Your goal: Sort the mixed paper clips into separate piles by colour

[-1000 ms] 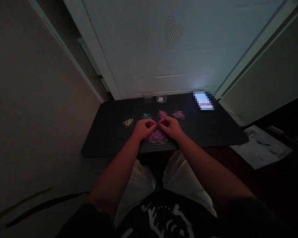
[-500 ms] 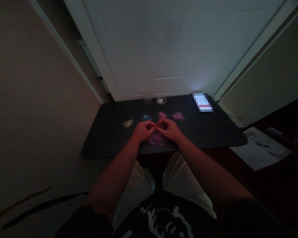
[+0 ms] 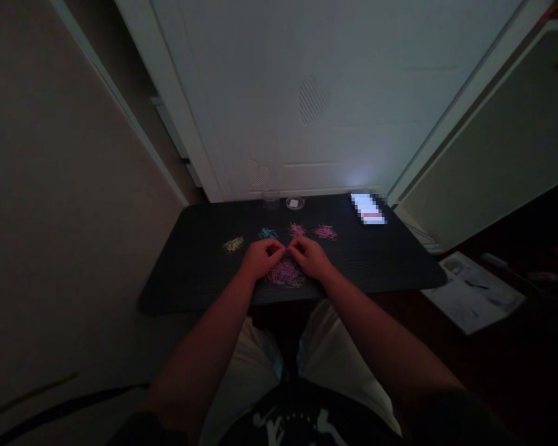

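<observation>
My left hand and my right hand meet fingertip to fingertip above a large pink pile of thin strands on a low black table. Both hands are closed in a pinch on something small between them; the dim light hides what it is. Behind the hands lie smaller sorted heaps: a yellow pile, a blue pile, a pink pile and a purple-pink pile.
A clear glass and a small round dish stand at the table's back edge against a white door. A lit phone lies at the back right. Papers lie on the floor to the right.
The hands have drawn closer together until the fingertips touch. The camera has tilted, so the table sits lower in the picture.
</observation>
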A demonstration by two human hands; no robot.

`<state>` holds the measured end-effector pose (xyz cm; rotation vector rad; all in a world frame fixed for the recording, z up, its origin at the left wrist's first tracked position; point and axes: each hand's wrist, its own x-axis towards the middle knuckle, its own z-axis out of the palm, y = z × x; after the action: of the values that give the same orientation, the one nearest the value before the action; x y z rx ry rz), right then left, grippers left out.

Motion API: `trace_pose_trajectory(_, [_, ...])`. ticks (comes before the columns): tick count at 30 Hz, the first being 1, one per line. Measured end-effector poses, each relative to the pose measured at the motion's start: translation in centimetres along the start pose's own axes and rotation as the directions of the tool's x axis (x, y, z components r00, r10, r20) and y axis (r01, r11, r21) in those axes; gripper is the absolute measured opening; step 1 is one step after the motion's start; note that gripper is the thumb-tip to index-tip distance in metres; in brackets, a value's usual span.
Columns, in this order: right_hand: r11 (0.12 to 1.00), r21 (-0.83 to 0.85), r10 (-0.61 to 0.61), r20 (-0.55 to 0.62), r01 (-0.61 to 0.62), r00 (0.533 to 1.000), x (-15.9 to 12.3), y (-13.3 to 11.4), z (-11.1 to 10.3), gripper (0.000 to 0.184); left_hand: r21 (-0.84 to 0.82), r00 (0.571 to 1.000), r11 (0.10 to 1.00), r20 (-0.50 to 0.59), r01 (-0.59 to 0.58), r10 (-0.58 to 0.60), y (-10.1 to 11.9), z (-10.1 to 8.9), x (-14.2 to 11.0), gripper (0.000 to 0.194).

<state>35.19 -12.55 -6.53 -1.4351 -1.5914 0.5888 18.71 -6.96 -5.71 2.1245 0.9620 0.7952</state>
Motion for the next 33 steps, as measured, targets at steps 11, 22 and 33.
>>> trace_pose_trajectory(11, [0.998,0.058,-0.003,-0.082,0.008,0.997,0.17,0.35,-0.23,0.014,-0.105,0.995,0.994,-0.097,0.006,-0.016,-0.7,0.19,0.16,0.022])
trace_pose_trajectory(22, [0.994,0.109,-0.024,0.004,0.024,1.0,-0.03,0.24,-0.22,0.011,-0.07,1.0,0.998,-0.02,-0.008,0.006,-0.38,0.26,0.02,0.02])
trace_pose_trajectory(33, [0.994,0.113,0.006,-0.073,0.003,0.997,0.25,0.71,-0.34,0.011,-0.1,0.995,0.995,-0.096,0.025,-0.034,-0.16,0.15,0.05,0.021])
